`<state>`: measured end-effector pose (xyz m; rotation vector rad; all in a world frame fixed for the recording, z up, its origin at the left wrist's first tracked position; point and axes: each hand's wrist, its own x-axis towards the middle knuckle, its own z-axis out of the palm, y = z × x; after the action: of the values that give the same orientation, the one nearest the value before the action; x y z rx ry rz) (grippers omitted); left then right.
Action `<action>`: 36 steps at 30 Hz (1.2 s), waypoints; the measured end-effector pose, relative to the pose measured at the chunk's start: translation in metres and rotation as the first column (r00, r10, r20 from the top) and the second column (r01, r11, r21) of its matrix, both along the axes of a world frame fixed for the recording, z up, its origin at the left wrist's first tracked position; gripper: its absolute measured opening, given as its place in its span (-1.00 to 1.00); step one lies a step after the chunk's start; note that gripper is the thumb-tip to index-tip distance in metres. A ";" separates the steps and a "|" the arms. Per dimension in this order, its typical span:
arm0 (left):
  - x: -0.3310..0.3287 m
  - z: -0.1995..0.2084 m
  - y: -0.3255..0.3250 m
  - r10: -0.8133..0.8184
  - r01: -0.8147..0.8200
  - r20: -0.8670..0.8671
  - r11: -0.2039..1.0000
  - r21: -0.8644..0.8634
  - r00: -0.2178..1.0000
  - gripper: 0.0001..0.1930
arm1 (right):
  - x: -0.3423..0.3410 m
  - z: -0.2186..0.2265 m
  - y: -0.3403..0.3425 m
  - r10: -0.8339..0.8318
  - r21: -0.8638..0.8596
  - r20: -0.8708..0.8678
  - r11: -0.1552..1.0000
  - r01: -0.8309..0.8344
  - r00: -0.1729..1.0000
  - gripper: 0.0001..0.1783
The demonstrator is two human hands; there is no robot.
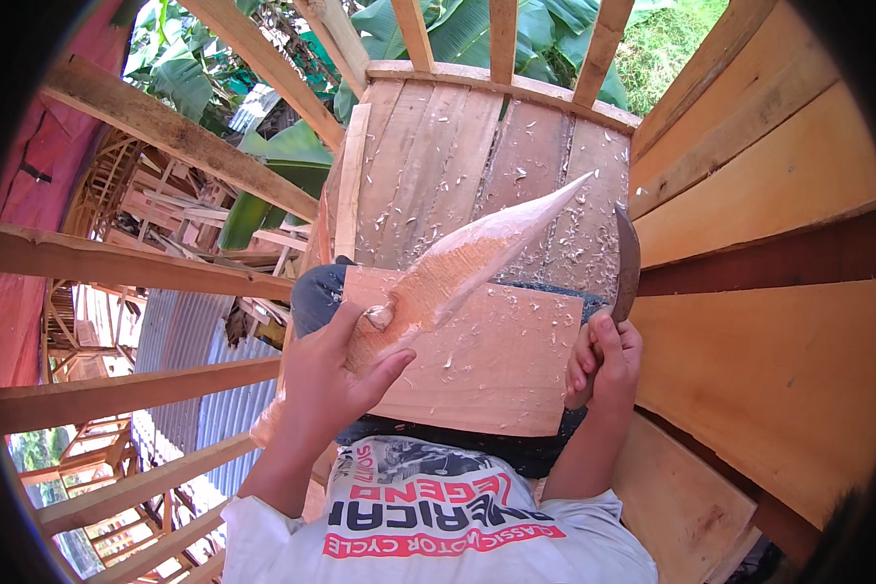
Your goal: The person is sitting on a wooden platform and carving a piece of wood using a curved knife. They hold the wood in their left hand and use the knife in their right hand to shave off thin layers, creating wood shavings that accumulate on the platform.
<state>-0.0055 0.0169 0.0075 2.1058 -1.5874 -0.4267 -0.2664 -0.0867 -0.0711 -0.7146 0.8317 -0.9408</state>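
My left hand is closed around the wide end of a carved piece of pale wood. The piece tapers to a sharp point that slants up and to the right, and its middle has a rough, darker face. A small knob of wood stands up beside my thumb and fingers. In my right hand is a knife, its dark, curved blade pointing up and away from me. The blade is apart from the carved wood. Across my lap lies a flat wooden board, scattered with shavings.
Beyond my knees is a plank floor strewn with shavings. Wooden slats form an open railing at the left and far side. Large wooden panels make a wall close on the right. Corrugated metal sheets lie outside the railing.
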 end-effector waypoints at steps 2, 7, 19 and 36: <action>-0.004 -0.002 -0.004 -0.015 0.017 -0.061 1.000 0.024 0.998 -0.49 | 0.003 -0.002 0.004 0.018 -0.033 0.037 0.999 -0.016 0.999 -0.65; -0.006 -0.008 -0.013 -0.023 0.041 -0.171 0.994 0.100 0.985 -0.45 | 0.028 -0.012 0.026 0.027 0.049 0.045 0.998 -0.029 0.999 -0.56; 0.007 -0.056 -0.025 -0.243 0.249 -0.646 0.965 -0.083 0.724 -0.46 | 0.066 -0.024 0.042 -0.212 0.023 0.090 0.977 0.210 0.973 -0.52; 0.036 -0.039 -0.017 -0.103 0.480 -0.958 0.876 0.039 0.266 -0.74 | 0.061 0.010 0.017 -0.396 -0.472 -0.361 0.858 0.200 0.845 -0.60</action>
<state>0.0301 0.0002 -0.0313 1.1276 -1.1188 -1.8061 -0.2053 -0.0693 -0.0613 -1.2316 1.1925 -1.2920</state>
